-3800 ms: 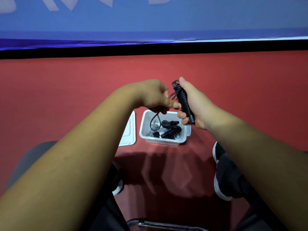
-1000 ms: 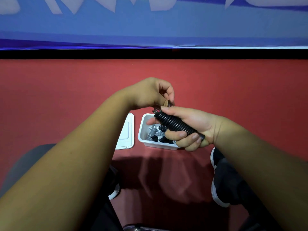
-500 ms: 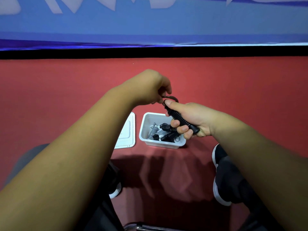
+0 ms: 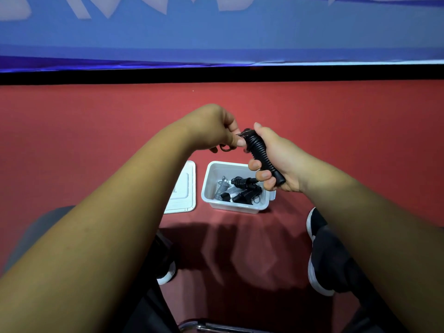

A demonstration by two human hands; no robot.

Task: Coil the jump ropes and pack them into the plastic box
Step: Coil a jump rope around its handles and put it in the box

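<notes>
My right hand (image 4: 276, 157) grips a black jump rope (image 4: 260, 155) whose cord is wound tightly around its handles, held tilted above the white plastic box (image 4: 211, 186). My left hand (image 4: 216, 131) pinches the loose end of the cord at the bundle's top, with a small loop hanging under its fingers. The box stands on the red floor and holds several coiled ropes (image 4: 240, 189), black and grey.
The box's white lid (image 4: 183, 188) lies flat on the floor just left of the box. My two black shoes (image 4: 319, 251) rest on the floor below. A blue banner with a black strip runs along the back. A chrome chair edge (image 4: 216, 326) shows at the bottom.
My right hand has lifted and turned the wound handles more upright. My left hand has shifted slightly down and left, still pinching the cord end at the top of the bundle.
</notes>
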